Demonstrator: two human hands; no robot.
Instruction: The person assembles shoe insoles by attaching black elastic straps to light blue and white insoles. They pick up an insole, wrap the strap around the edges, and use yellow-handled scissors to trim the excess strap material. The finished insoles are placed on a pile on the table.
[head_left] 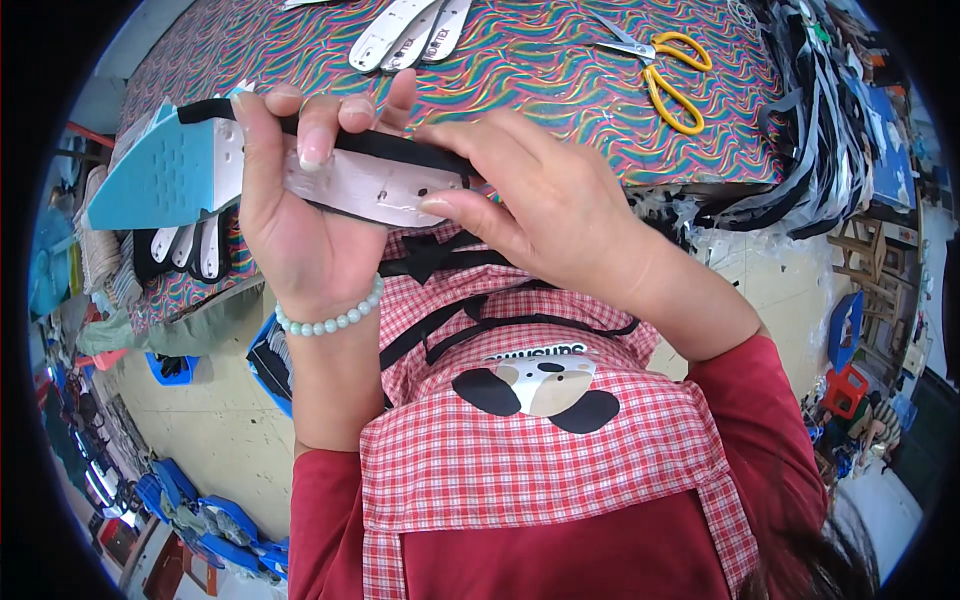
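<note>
A long white shoe insole piece (360,180) with a black strip along its edges and a teal, dotted part (160,170) at its left end is held up in front of me, over the table's near edge. My left hand (310,210), palm up, grips it around the middle with the fingers curled over its face. At the right end, my right hand (550,200) pinches it between thumb and fingers, the thumb on the white face by a small dark hole. The fingers partly hide the black strip and the white face.
Yellow-handled scissors (675,80) lie partly open on the wavy-patterned tablecloth (560,75). White insole pieces (410,35) rest at the far edge, more (190,245) at the left. Black and clear strips (800,180) hang off the table's right side. Blue bins (175,368) stand below.
</note>
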